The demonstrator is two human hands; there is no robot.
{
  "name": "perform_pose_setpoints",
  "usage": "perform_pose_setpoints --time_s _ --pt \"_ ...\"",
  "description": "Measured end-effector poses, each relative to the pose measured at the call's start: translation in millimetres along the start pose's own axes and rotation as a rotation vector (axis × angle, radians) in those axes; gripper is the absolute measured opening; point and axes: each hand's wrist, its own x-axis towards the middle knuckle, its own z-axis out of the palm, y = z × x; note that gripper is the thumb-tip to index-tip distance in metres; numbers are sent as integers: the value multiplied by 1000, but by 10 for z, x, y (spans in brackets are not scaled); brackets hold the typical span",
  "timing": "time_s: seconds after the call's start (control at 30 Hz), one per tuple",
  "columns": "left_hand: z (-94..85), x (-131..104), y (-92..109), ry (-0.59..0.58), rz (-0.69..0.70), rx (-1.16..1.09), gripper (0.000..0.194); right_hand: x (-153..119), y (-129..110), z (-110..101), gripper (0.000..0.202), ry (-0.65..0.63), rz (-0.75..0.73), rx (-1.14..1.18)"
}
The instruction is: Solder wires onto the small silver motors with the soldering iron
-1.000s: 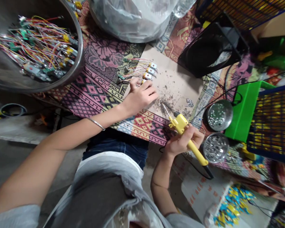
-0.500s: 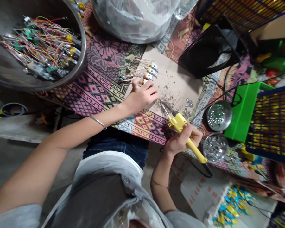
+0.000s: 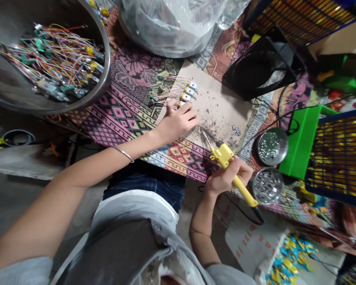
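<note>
the left arm (image 3: 80, 176) reaches in from the left. the left hand (image 3: 178, 122) is palm down with bent fingers, at the nearest of the little parts (image 3: 190, 91). the fingers hide the spot, so i cannot tell if they pinch it. the right arm (image 3: 201, 221) bends up from below, and the right hand (image 3: 229, 174) is wrapped around the yellow tool (image 3: 224, 154). the tool slants up and left, its front end over a tan board (image 3: 234, 106) on the desk (image 3: 130, 71). it is fat in the middle, with two thin points (image 3: 206, 138) in front and a black cord (image 3: 258, 215) at the back. the points are just beside the left hand, near dark specks (image 3: 210, 123). the little parts are in a row on the board's left side, small light boxes with yellow ends and thin red, white and yellow wires (image 3: 172, 94) that go left to green bits (image 3: 154, 98).
</note>
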Motion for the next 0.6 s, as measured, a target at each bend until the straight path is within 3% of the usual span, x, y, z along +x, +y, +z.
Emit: perform_pose_setpoints --time_s 0.6 --pt "10 -3 -27 23 17 1 30 -4 -19 16 33 -9 -12 6"
